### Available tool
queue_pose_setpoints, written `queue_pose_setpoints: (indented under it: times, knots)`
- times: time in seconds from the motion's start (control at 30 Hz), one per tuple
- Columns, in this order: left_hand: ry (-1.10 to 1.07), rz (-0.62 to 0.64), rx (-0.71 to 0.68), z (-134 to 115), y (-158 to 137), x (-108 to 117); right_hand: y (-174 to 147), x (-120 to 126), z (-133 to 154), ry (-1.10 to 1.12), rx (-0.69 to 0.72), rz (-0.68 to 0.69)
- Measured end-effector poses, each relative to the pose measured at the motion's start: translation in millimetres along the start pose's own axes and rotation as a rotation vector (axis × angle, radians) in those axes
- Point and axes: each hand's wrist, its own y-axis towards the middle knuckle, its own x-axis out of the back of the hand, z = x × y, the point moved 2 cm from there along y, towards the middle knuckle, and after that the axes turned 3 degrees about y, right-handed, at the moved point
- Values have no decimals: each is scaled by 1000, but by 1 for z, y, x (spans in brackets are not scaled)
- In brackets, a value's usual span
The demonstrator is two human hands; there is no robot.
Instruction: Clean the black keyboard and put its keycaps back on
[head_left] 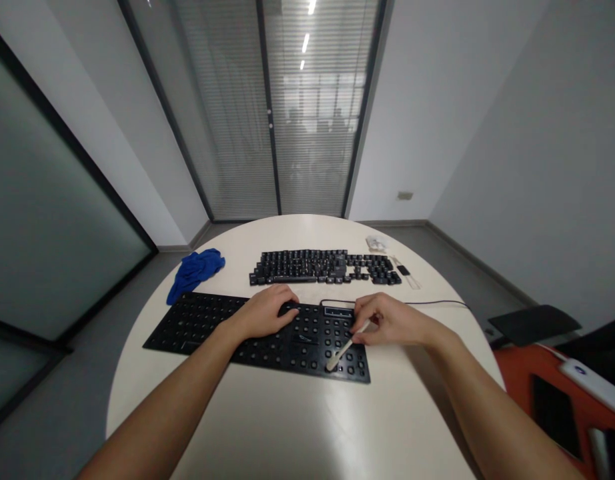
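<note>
A black keyboard base (pixel 282 353) with its keycaps off lies slanted across the near half of the table. Flat on its upper middle part rests my left hand (pixel 267 312), fingers together and thumb apart, gripping nothing. My right hand (pixel 387 320) is closed in a pinch around the handle of a slim white brush (pixel 345 348). The brush head touches the number-pad area near the base's lower right edge. Beyond both hands, the loose black keycaps (pixel 307 263) are laid out in keyboard order.
A blue cloth (pixel 195 270) lies at the table's left, against the base's corner. At the right are a wire keycap puller (pixel 403 271) and a clear plastic bag (pixel 376 243). The keyboard cable (pixel 437 303) runs off the right edge. An orange-red chair (pixel 522 373) holds a dark phone-like object (pixel 555 413).
</note>
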Motion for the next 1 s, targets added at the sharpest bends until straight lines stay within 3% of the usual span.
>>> queue_pose_setpoints:
  times: [0.2, 0.57, 1.0]
  knots:
    - [9, 0, 2, 2, -1, 0, -1, -1, -4, 32, -33, 37]
    - [-101, 1, -106, -10, 1, 2, -1, 4, -10, -65, -38, -65]
    - [-125, 9, -118, -17, -1, 4, -1, 7, -13, -139, 4, -123]
